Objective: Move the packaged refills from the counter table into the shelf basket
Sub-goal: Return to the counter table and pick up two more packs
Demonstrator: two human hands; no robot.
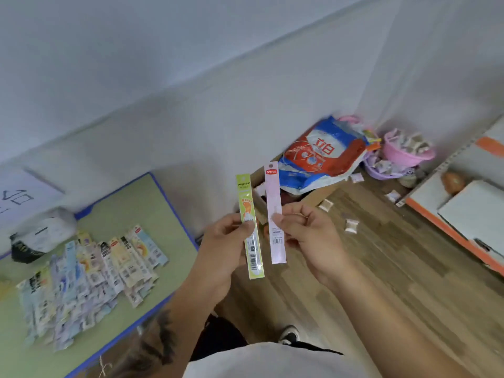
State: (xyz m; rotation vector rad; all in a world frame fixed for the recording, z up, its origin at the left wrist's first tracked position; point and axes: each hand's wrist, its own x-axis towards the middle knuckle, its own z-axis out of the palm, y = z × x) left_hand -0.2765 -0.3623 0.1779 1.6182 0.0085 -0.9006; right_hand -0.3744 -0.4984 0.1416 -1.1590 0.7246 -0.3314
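L hand (223,241) pinches a green refill pack (249,226), upright, just right of the table (152,214). R hand (308,233) pinches a pink refill pack (275,214) beside the green one, packs apart, not touching. Pile of refill packs (90,276) lies on the table, w/ a grey bag (43,233) behind it. Further right of the table: blue-red sack (321,156), pink basket (406,151), small packets on the wood floor (381,268). Shelf basket: can't tell which.

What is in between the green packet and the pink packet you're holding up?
Nothing. In the head view, a bare gap separates the green packet in the left hand from the pink packet in the right hand.
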